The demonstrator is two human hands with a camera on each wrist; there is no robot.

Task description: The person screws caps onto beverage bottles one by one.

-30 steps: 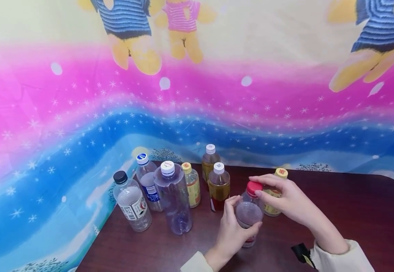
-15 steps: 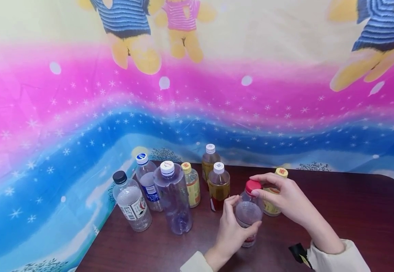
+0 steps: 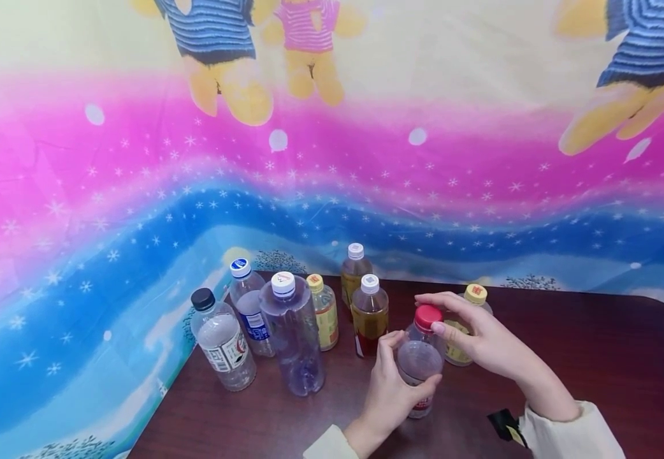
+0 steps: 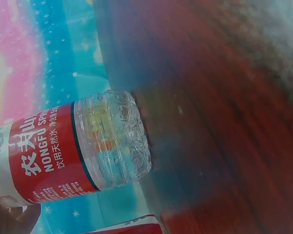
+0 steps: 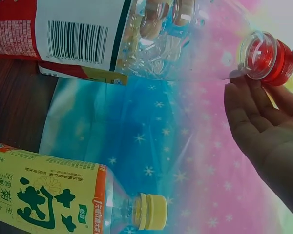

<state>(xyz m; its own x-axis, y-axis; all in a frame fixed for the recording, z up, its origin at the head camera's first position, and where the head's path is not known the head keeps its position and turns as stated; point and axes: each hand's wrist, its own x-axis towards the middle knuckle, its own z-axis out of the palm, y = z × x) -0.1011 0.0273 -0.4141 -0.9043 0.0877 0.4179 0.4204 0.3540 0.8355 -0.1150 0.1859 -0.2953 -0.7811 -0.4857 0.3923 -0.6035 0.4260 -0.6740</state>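
Note:
In the head view a clear plastic water bottle stands upright at the right of the group. My left hand grips its body, thumb in front and fingers round the far side. The bottle's red-and-white label shows in the left wrist view, with the ribbed base right at the tabletop. At the top, my right hand pinches the red bottle cap between thumb and fingers. In the right wrist view the cap sits on the bottle's neck, several fingertips just below it.
Just behind the right hand stands a yellow-capped bottle. Two white-capped bottles of amber drink stand left of the hands. Further left are a tall clear bottle, a black-capped bottle and others. A printed cloth hangs behind the dark table.
The right thumb and fingers have shifted slightly round the red cap, the thumb going left and then back right. The left hand and bottle have stayed nearly in place.

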